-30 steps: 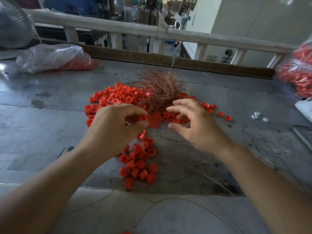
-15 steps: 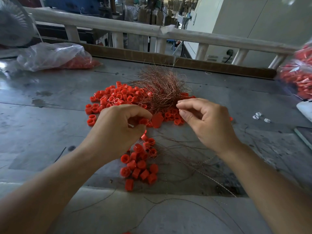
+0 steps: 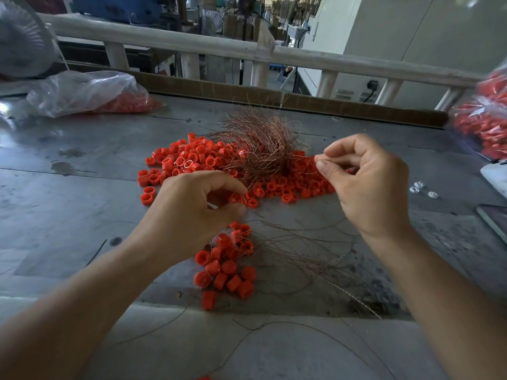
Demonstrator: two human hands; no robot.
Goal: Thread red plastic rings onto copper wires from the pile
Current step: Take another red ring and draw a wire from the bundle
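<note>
A tangled bundle of thin copper wires [image 3: 260,149] lies on top of a spread pile of red plastic rings [image 3: 189,160] on the grey table [image 3: 68,215]. My left hand [image 3: 192,212] hovers just in front of the pile, its thumb and fingers pinched on a red ring [image 3: 236,198]. My right hand [image 3: 367,185] is raised to the right of the bundle, thumb and forefinger pinched on a thin copper wire that is barely visible. A cluster of red rings on wires [image 3: 227,267] lies near me, with loose wires [image 3: 307,250] trailing to its right.
A clear plastic bag of red rings [image 3: 87,94] lies at the back left, another bag [image 3: 482,124] at the right edge. Small white parts [image 3: 419,187] sit at the right. A cardboard strip [image 3: 356,108] and white railing [image 3: 301,56] bound the far edge.
My right hand has lifted off the ring pile and moved right and up, pinching a wire drawn from the bundle. My left hand has stayed in place.
</note>
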